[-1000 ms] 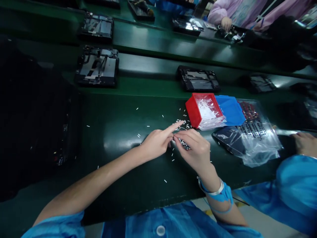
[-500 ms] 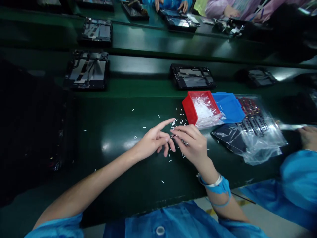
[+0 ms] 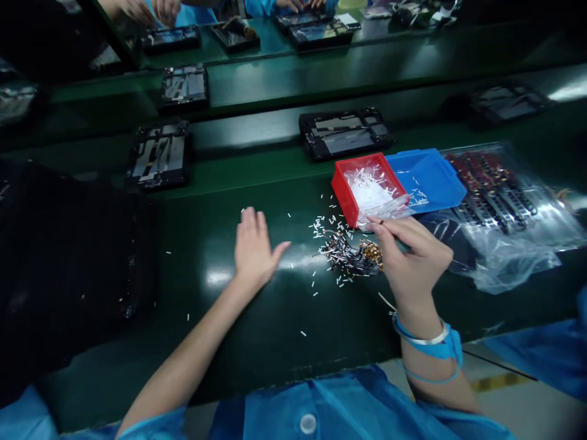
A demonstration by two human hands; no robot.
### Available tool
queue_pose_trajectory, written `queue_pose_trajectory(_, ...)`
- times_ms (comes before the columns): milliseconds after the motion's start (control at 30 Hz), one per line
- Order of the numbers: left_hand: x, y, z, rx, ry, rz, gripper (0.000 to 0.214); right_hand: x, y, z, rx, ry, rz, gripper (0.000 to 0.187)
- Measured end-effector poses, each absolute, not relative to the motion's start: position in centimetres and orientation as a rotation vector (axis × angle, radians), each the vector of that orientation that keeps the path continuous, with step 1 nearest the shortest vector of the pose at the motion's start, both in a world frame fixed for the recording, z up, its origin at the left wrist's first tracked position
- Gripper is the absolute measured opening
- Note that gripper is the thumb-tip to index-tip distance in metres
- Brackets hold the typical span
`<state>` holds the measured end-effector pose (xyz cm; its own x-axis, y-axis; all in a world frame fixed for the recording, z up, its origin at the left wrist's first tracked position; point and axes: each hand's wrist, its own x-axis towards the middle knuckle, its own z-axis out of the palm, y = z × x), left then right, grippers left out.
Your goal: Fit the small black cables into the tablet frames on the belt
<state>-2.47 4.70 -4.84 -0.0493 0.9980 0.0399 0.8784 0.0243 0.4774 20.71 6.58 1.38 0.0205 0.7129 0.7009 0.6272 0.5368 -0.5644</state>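
Observation:
My left hand (image 3: pixel 254 250) lies flat on the green bench with its fingers stretched and thumb out, holding nothing. My right hand (image 3: pixel 415 256) is closed in a pinch just in front of the red bin (image 3: pixel 343 194). A small dark, gold-tinted tip shows at its fingertips, apparently the end of a thin cable (image 3: pixel 381 223); the rest is hidden by the fingers. Left of this hand, a pile of thin black cables (image 3: pixel 348 256) with gold connectors rests on the bench. Short white tubes (image 3: pixel 317 227) are scattered around it. Many more white pieces fill the bagged red bin.
A blue tray (image 3: pixel 424 183) with a few white bits adjoins the red bin. Clear plastic bags of parts (image 3: pixel 499 195) lie to the right. Open device housings (image 3: pixel 346 133) stand on the raised ledge behind. A dark stack (image 3: pixel 82 263) is at left. Co-workers' hands show at the top.
My hands have parted: the left moved leftward and flattened onto the bench, the right moved right towards the red bin's front. The cable pile is now uncovered. The view has turned slightly.

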Motion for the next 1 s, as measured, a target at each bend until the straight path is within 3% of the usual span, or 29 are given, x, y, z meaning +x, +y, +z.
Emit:
queue_pose_trajectory(133, 3.9, 7.9, -3.4, 2.024, 1.355, 0.778, 0.064, 21.0, 6.6, 1.6, -1.140, -1.678, 0.053, 0.018)
queue_pose_trajectory(267, 2.9, 13.4, -1.1, 1.816, 1.550, 1.091, 0.039, 21.2, 6.2, 2.1, -1.122, -1.731, 0.077, 0.028)
queue_pose_trajectory(367, 1.2, 19.7, -0.2, 1.633, 1.817, 1.029, 0.043, 21.0, 5.7, 2.6, -1.037, -1.764, 0.109, 0.026)
queue_pose_trajectory(567, 3.9, 28.1, -0.4, 1.598, 1.953, 0.829, 0.086, 20.7, 5.6, 2.7, -0.995, -1.756, 0.215, 0.018)
queue_pose_trajectory(800, 3.1, 32.4, -0.5, 1.315, 2.020, 0.871, 0.058, 21.0, 5.9, 2.8, -1.101, -1.761, 0.306, 0.018)
queue_pose_trajectory(1000, 3.9, 33.8, -0.4, 1.018, 1.691, 0.991, 0.032, 21.8, 6.2, 2.9, -1.140, -1.606, 0.389, 0.016)
